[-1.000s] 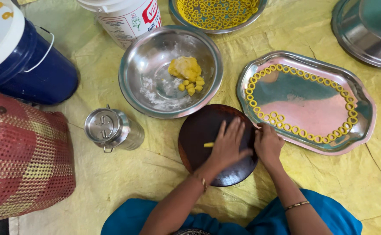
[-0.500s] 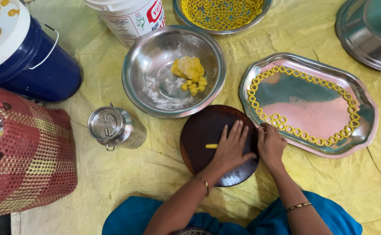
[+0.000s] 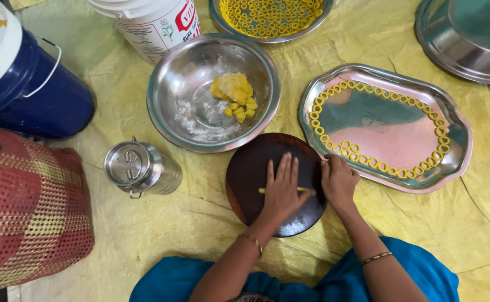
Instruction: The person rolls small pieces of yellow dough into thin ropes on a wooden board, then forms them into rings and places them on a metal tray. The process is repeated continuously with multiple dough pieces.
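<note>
My left hand is lying flat, fingers spread & straight, palm pressing on a thin yellow dough strand that's sticking out on both sides of it. Compared w/ a sec ago, the strand is now sitting under the palm instead of just past my fingertips, so I'm rolling fwd over it & it's thinning out — judging by that, it's getting close to ring-ready. My right hand is loosely curled, holding nothing I can see, knuckles resting at the right edge of the round dark wooden board; it hasn't really shifted. Both forearms are coming up from my lap, wrists low, bangles on each.

Just beside the board on the right, the oblong steel tray is carrying dough rings along its rim. Above the board, the steel bowl w/ the yellow dough lump. Left: small lidded steel can, blue bucket, red mesh basket.
</note>
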